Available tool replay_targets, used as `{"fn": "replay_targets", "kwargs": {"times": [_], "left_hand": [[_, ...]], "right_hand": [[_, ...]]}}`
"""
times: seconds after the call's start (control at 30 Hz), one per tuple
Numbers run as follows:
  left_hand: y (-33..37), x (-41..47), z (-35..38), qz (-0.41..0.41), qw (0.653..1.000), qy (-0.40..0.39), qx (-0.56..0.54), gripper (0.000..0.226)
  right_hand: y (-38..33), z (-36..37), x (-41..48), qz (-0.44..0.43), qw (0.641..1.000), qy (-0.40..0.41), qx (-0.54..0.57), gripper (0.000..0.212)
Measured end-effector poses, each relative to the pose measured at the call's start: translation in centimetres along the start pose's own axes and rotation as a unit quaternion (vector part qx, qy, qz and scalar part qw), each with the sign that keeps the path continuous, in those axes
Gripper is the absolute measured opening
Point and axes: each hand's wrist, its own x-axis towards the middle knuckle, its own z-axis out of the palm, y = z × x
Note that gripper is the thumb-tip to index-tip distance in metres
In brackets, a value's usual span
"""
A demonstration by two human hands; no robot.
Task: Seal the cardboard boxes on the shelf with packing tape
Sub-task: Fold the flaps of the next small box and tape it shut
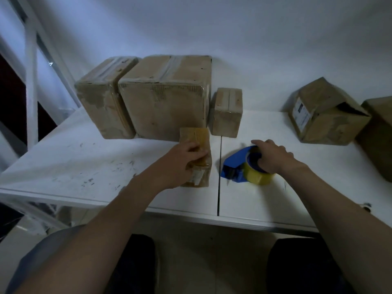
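A small flat cardboard box (198, 136) with yellowish tape on it lies on the white shelf (84, 162), near the front. My left hand (180, 164) grips its middle from the left. To its right lies a blue tape dispenser (235, 166) with a roll of yellow packing tape (257, 177); my right hand (273, 155) is closed over the top of the roll. Behind stand a large taped box (167, 96), a narrower taped box (104, 98) to its left, and a small box (227, 111) to its right.
At the right stands a box (324, 113) with a dented, partly open top flap and a white label, and another box (379, 136) is cut off by the frame edge. A white wall backs the shelf. A white metal upright (31, 81) rises at the left.
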Motion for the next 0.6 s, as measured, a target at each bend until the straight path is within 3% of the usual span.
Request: {"fn": "replay_targets", "kwargs": {"times": [0.2,0.43,0.57,0.6], "left_hand": [[1.3,0.8,-0.2,-0.008,0.999,0.048,0.005,0.057],[3.4,1.8,-0.3,-0.021,0.994,0.103,-0.035,0.035],[4.6,2.4,-0.5,0.018,0.965,0.255,0.063,0.028],[5.2,2.5,-0.6,0.014,0.956,0.29,0.04,0.026]], "right_hand": [[1.5,-0.7,-0.9,-0.013,0.992,0.042,0.116,0.048],[2.8,-4.1,-3.3,-0.031,0.961,0.135,0.241,0.046],[2.3,-6.5,-4.8,-0.076,0.921,0.216,0.314,0.051],[2.0,-6.9,-5.1,-0.083,0.911,0.231,0.33,0.053]]}}
